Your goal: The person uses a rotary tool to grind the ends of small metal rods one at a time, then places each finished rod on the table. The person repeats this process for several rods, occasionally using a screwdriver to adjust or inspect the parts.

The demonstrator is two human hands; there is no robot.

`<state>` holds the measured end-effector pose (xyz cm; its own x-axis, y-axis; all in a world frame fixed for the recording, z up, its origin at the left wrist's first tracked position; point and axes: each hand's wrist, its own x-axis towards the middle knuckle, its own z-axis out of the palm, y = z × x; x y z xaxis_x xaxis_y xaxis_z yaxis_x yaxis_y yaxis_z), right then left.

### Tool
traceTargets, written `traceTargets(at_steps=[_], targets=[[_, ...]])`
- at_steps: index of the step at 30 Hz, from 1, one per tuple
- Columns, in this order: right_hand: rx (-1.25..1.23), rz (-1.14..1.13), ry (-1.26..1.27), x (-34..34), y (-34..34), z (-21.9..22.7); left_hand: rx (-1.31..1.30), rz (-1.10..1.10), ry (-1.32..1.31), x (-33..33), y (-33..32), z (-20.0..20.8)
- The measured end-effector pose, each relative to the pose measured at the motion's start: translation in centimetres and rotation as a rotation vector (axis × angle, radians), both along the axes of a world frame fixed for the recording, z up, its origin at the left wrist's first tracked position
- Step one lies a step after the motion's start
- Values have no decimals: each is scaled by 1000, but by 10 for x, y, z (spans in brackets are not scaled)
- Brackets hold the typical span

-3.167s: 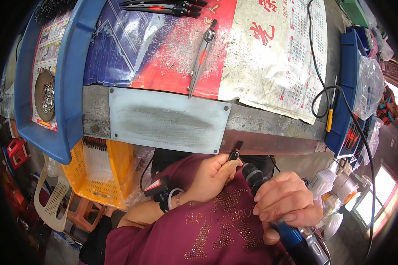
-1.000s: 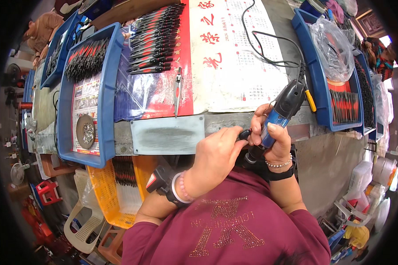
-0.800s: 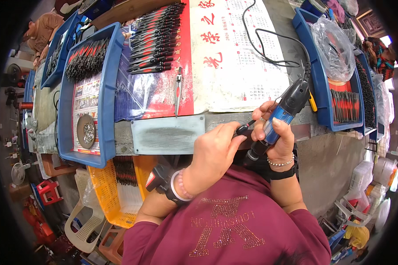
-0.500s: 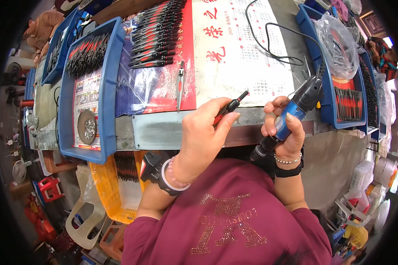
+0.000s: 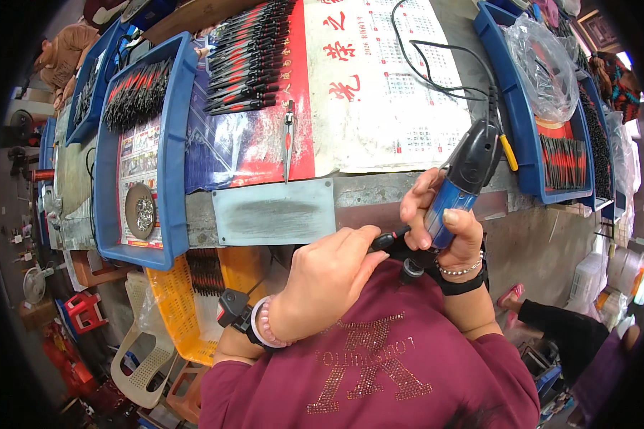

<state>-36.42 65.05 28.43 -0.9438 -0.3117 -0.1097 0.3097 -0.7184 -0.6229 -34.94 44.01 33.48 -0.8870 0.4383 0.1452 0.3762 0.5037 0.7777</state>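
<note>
My left hand (image 5: 329,282) pinches a short, slim black-and-red piece (image 5: 388,241), its thin tip sticking out to the right; the rest is hidden in the palm. Close beside it, my right hand (image 5: 461,239) is wrapped round a blue-and-black electric screwdriver (image 5: 452,204) with its nose pointing down toward my lap. The tip of the held piece comes right up to my right fingers; whether they touch I cannot tell. On the red sheet lies one slim tool like a folded drawing compass (image 5: 288,143). Beyond it, several black-and-red tools (image 5: 247,61) lie in a stacked row.
A blue tray (image 5: 175,150) on the left holds black-and-red pieces and a round dish (image 5: 140,211) of small metal parts. At the right, another blue tray (image 5: 508,93) carries a plastic bag. The cord (image 5: 444,89) crosses the calendar sheet. A yellow basket (image 5: 168,307) stands below the bench.
Both hands have moved down toward my body, and the left has brought the held piece closer to the right. The screwdriver has come lower. A person has appeared at the lower right.
</note>
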Motion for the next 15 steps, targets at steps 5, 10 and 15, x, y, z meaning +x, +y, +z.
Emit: traceTargets(at_steps=[5, 10, 15], targets=[[22, 43, -57, 3, -5, 1, -42, -11, -17, 4, -4, 3], [27, 54, -87, 4, -9, 0, -85, -15, -14, 5, -6, 3], [50, 45, -110, 4, -11, -2, -153, -6, -3, 5, -7, 3]])
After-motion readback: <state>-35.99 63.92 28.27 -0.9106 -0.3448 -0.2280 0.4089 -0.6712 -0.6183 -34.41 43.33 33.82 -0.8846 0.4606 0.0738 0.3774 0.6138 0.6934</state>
